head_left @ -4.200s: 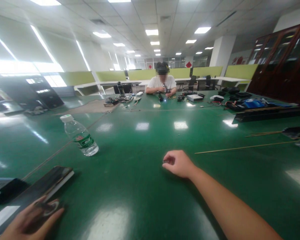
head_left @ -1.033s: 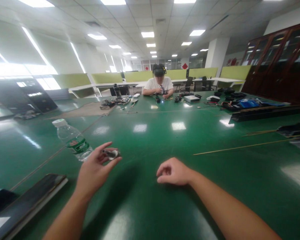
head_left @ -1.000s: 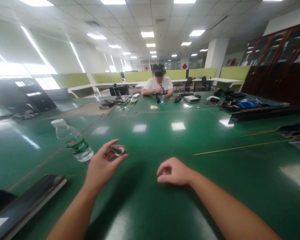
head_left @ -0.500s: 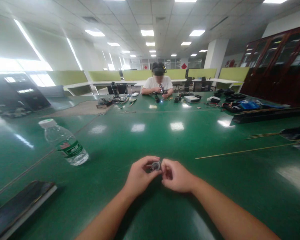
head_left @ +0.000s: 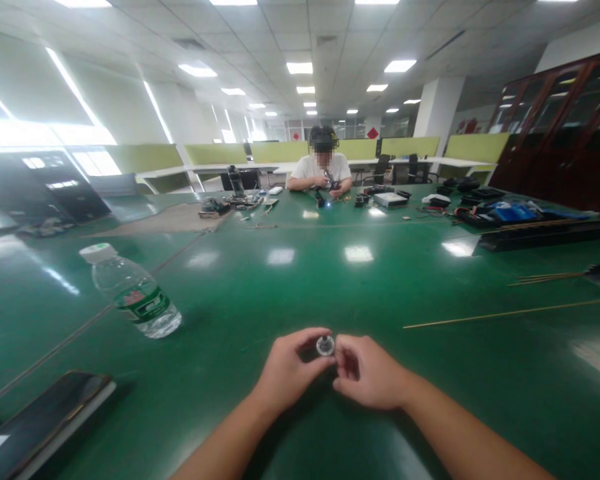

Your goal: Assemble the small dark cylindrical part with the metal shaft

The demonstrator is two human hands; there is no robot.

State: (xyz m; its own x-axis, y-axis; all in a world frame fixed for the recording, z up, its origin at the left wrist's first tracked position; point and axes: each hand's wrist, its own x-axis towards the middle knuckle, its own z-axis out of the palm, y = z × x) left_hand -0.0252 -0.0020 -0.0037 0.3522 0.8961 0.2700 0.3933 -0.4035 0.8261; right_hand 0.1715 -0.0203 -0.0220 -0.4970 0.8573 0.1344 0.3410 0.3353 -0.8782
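My left hand (head_left: 291, 367) pinches a small round metal part (head_left: 325, 345) between thumb and forefinger, low over the green table. The part has a pale rim and a dark stub in the centre of the face turned towards me. My right hand (head_left: 369, 372) is closed right beside it, fingers curled in and fingertips at the part's right edge. Whether those fingers grip the part or something small is hidden.
A water bottle (head_left: 135, 293) stands left on the green table (head_left: 260, 300), a dark notebook (head_left: 45, 427) nearer me. Thin rods (head_left: 510, 313) lie right. Across the table, a person (head_left: 321, 167) works among electronic parts; a white box (head_left: 391, 199) lies there.
The round part has turned, its central stub now facing me more directly. Both hands sit slightly lower and further right in view, while the whole scene has shifted a little to the right.
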